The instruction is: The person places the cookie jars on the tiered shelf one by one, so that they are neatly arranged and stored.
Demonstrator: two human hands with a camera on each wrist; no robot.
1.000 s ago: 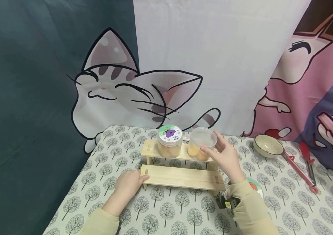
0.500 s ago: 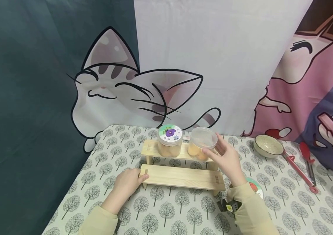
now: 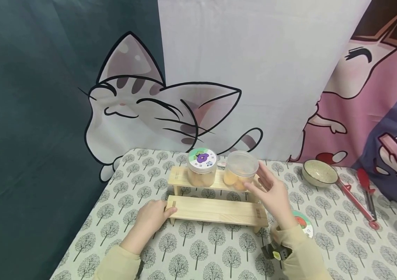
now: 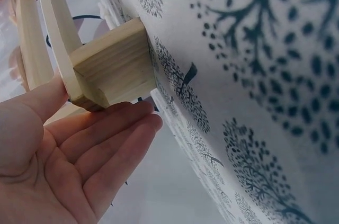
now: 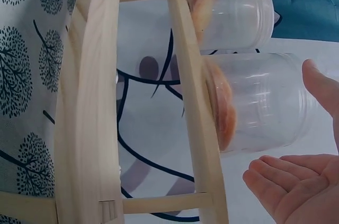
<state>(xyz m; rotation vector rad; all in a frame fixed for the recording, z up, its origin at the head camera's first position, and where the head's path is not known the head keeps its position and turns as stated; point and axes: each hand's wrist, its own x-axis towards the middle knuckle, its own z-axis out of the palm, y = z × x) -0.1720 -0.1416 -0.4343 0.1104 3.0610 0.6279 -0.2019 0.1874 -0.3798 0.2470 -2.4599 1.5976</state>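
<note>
A two-tier wooden shelf (image 3: 216, 211) stands on the table. My left hand (image 3: 151, 216) grips the left end of its lower tier, thumb on top in the head view; the left wrist view shows the fingers (image 4: 119, 147) along the wood. On the upper tier, a clear jar (image 3: 241, 171) with orange-yellow pieces inside stands at the right. To its left is a second clear jar (image 3: 202, 177) whose lid bears a purple picture. My right hand (image 3: 272, 192) is spread beside the right jar, fingers relaxed; a gap shows between fingers and jar in the right wrist view.
A round lid (image 3: 303, 223) with a green and orange-red picture lies by the right sleeve. Farther right are a speckled bowl (image 3: 319, 174), a red-handled utensil (image 3: 357, 204) and red-and-black tongs (image 3: 368, 190). A printed curtain (image 3: 261, 70) hangs behind the tree-patterned tablecloth (image 3: 198, 251).
My right hand has let go of the right jar and drawn slightly away to the right, its thumb lowered. The left hand keeps its place on the shelf.
</note>
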